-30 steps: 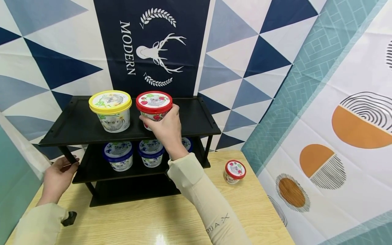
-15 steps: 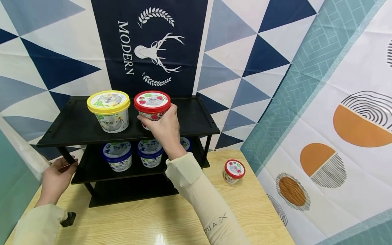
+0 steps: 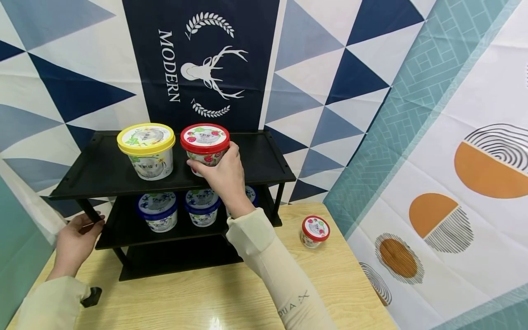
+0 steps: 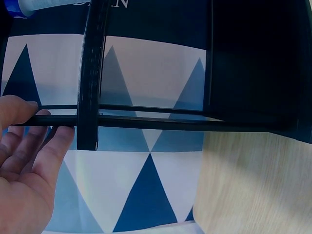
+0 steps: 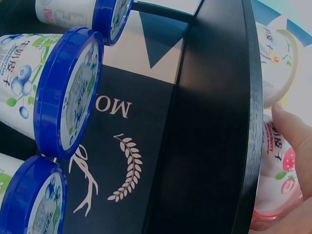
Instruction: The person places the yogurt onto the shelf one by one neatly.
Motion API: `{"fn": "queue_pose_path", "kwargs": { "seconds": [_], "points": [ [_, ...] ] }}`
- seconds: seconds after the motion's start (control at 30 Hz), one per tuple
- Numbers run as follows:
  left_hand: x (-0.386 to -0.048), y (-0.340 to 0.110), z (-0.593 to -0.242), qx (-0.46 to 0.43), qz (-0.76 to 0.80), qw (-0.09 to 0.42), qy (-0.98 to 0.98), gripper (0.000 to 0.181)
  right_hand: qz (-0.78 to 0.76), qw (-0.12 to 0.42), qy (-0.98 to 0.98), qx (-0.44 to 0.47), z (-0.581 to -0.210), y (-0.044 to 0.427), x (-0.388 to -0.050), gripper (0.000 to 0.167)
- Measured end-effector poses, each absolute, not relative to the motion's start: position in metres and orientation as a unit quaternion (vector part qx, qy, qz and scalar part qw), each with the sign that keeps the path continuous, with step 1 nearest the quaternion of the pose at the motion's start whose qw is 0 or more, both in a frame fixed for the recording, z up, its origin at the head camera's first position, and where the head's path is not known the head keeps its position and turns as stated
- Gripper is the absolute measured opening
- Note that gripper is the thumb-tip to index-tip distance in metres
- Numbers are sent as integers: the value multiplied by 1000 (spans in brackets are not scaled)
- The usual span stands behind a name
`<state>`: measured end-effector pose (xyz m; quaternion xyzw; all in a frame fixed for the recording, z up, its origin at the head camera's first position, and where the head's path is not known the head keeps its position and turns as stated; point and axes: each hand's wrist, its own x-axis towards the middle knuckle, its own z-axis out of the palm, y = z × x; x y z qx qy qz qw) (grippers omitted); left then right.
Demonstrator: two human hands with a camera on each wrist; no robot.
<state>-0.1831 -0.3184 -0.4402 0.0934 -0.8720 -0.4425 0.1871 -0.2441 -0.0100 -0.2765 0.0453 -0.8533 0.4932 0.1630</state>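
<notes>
My right hand point(image 3: 227, 178) grips a red-lidded ice cream tub point(image 3: 205, 139) with strawberries on it, thumb in front and fingers round its right side. The tub stands on the top tier of a black shelf rack point(image 3: 264, 160). Just left of it is a larger-looking yellow-lidded tub point(image 3: 150, 158). At the rack's left side, my left hand point(image 3: 76, 243) holds a thin black post point(image 4: 58, 120), the thumb on one side and fingertips on the other in the left wrist view. Part of the red-lidded tub is hidden behind my right hand.
Several blue-lidded tubs point(image 3: 157, 208) stand on the middle tier, one partly behind my right wrist. Another red-lidded tub point(image 3: 315, 231) sits on the wooden table point(image 3: 173, 302) to the right of the rack. A patterned cloth wall point(image 3: 305, 91) rises close behind.
</notes>
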Motion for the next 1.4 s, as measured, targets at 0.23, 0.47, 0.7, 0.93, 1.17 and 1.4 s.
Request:
{"fn": "queue_pose_path", "kwargs": {
  "seconds": [0.23,0.47,0.7,0.93,1.17,1.4],
  "points": [
    [-183,-318,-441,87,-452,193,-867,36,492,174,-851,58,-277,2,-242,85],
    [-183,-318,-441,85,-452,194,-866,35,505,192,-838,72,-280,15,-240,80],
    [-184,-321,-441,79,-452,192,-868,35,497,208,-839,80,-280,28,-239,76],
    [-185,-323,-442,88,-442,185,-873,38,474,239,-843,84,-275,45,-236,70],
    [-186,-322,-442,85,-443,188,-872,37,466,254,-845,71,-276,69,-240,66],
    [-185,-321,-442,82,-445,187,-872,34,455,275,-844,68,-276,92,-243,63]
  ]
}}
